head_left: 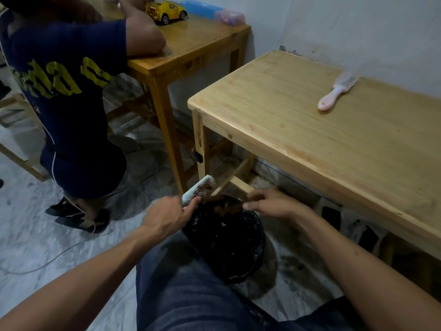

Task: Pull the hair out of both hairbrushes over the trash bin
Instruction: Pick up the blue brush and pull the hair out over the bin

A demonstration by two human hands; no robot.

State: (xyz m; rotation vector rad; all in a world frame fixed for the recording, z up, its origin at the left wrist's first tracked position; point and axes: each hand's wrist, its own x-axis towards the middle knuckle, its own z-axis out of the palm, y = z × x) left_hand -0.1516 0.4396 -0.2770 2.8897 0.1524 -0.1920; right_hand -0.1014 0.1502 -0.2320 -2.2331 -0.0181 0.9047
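Left hand (164,216) wrapped around the handle of a white hairbrush (198,189), holding it up over the trash bin (259,237). Bristles turned to the right, toward the other hand. A little brown hair still stuck in them near the top.

Right hand (272,203) pinching a big clump of brown hair (226,204), fingers closed tight on it. Clump stretched between brush and hand, right above the black bag in the bin. One end of it seems to be hanging on to the bristles, though a bit blurry, so hard to be sure.

Probably the pulling step on the first brush, most of the way done. Second brush, the pink hairbrush (334,96), lying flat on the light wooden table (298,139), well apart from both hands. No hair to be seen on it from here; too small to tell.

Next, likely: pull the clump all the way free, open the fingers, let it drop into the bag. Then pick out the last bits near the top of the bristles. Best to keep both hands over the bin so nothing lands on the floor. After that, a reach up for the pink one.
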